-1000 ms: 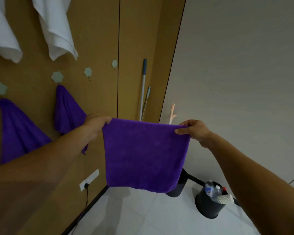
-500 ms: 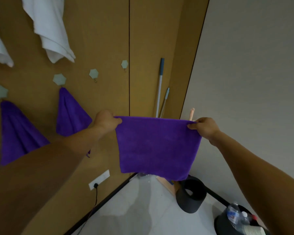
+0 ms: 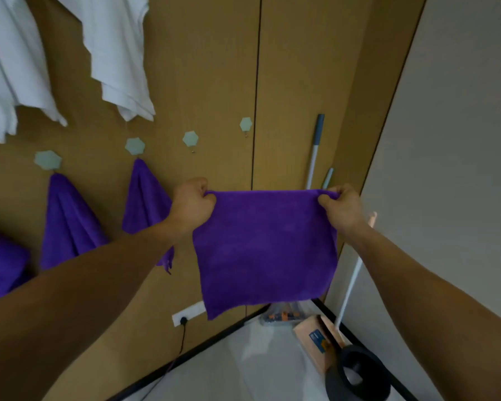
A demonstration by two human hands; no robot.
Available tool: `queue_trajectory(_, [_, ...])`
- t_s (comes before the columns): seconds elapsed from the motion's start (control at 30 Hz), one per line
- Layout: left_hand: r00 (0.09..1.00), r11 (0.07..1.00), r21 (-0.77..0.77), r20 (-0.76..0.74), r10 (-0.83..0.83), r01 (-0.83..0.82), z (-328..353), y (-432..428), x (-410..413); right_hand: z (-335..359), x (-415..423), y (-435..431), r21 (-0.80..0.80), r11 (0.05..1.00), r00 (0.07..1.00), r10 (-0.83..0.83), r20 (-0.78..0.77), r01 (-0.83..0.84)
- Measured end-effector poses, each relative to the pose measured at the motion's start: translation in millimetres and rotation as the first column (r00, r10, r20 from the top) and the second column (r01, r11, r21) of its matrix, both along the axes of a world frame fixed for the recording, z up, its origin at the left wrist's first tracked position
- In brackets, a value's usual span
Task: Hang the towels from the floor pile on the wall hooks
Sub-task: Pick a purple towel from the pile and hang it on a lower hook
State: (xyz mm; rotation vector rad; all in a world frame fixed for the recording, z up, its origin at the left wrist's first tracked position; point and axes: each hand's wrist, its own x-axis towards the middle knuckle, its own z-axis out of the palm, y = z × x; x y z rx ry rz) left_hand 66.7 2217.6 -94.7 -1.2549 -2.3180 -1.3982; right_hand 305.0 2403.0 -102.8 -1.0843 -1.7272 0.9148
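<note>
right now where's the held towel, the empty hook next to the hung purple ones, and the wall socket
held towel (image 3: 266,250): head view, middle of the cloth
empty hook (image 3: 190,138): head view, centre of its hexagon plate
wall socket (image 3: 193,309): head view, white faceplate

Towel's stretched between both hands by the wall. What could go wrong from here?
The purple towel is held spread flat by its top corners, left hand and right hand; draped like that on the small free hook it may slip off. The left hand sits close to the hung towel, so reaching for the hook could brush it loose. The mop handles lean just behind and might get knocked.
</note>
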Motion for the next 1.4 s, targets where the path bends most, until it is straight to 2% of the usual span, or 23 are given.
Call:
queue_trajectory(0.1, [0.989,0.995,0.068,0.134,0.058,-0.067,1.9,0.6,-20.9,-3.7,-30.9,1.9,-0.043,0.989,0.990,0.143,-0.012,-0.143])
queue_trajectory(0.2, [0.957,0.992,0.100,0.287,0.045,-0.077,5.0,5.4,-45.8,-0.6,-63.0,2.3,-0.117,0.956,0.963,0.263,-0.063,-0.269])
queue_trajectory(0.27, [0.953,0.994,0.099,0.303,0.018,-0.050,4.4,10.5,-61.7,3.4,-80.9,4.4,-0.187,0.901,0.920,0.384,-0.075,-0.392])
queue_trajectory(0.4, [0.948,0.994,0.104,0.318,-0.008,-0.027,2.7,25.5,-92.7,11.3,-115.2,12.2,-0.217,0.810,0.825,0.564,0.040,-0.544])
queue_trajectory(0.47, [0.950,0.997,0.070,0.310,-0.045,0.024,3.1,33.1,-106.7,14.6,-137.7,15.9,-0.187,0.794,0.808,0.589,0.005,-0.578])
queue_trajectory(0.6, [0.926,0.971,-0.033,0.311,-0.215,0.237,2.5,43.2,-127.2,19.0,-186.5,29.9,-0.134,0.839,0.850,0.519,-0.090,-0.527])
queue_trajectory(0.7, [0.938,0.948,-0.139,0.244,-0.248,0.287,2.4,46.4,-144.9,20.2,-218.9,40.5,-0.144,0.837,0.849,0.521,-0.086,-0.528])
queue_trajectory(0.77, [0.932,0.963,-0.060,0.274,-0.236,0.262,4.2,48.9,-160.3,18.1,-238.0,46.4,-0.147,0.826,0.839,0.536,-0.098,-0.544])
queue_trajectory(0.83, [0.926,0.975,0.041,0.307,-0.220,0.218,5.5,53.5,-173.2,15.4,-255.8,51.8,-0.153,0.810,0.823,0.550,-0.140,-0.567])
queue_trajectory(0.9, [0.945,0.987,0.073,0.287,-0.156,0.140,4.4,61.4,-183.4,14.3,-273.2,56.1,-0.157,0.794,0.809,0.574,-0.123,-0.587])
queue_trajectory(1.03, [0.978,0.990,0.117,0.202,0.056,-0.081,0.8,79.7,-197.3,16.7,-311.9,67.7,-0.114,0.794,0.802,0.587,-0.108,-0.597])
queue_trajectory(1.1, [0.973,0.975,0.100,0.141,0.185,-0.200,0.9,88.6,-203.3,21.0,-332.5,74.3,-0.019,0.828,0.828,0.558,-0.055,-0.560])
queue_trajectory(1.27, [0.858,0.859,-0.012,0.047,0.512,-0.512,10.8,114.0,-217.7,24.9,-376.2,88.3,0.208,0.865,0.890,0.448,0.086,-0.456])
queue_trajectory(1.33, [0.810,0.810,-0.027,0.025,0.586,-0.585,5.3,122.5,-217.5,16.3,-386.8,89.9,0.256,0.860,0.897,0.427,0.116,-0.442])
queue_trajectory(1.4, [0.799,0.799,-0.037,0.029,0.601,-0.600,-7.3,125.5,-215.3,1.9,-391.1,92.6,0.280,0.850,0.895,0.433,0.108,-0.446])
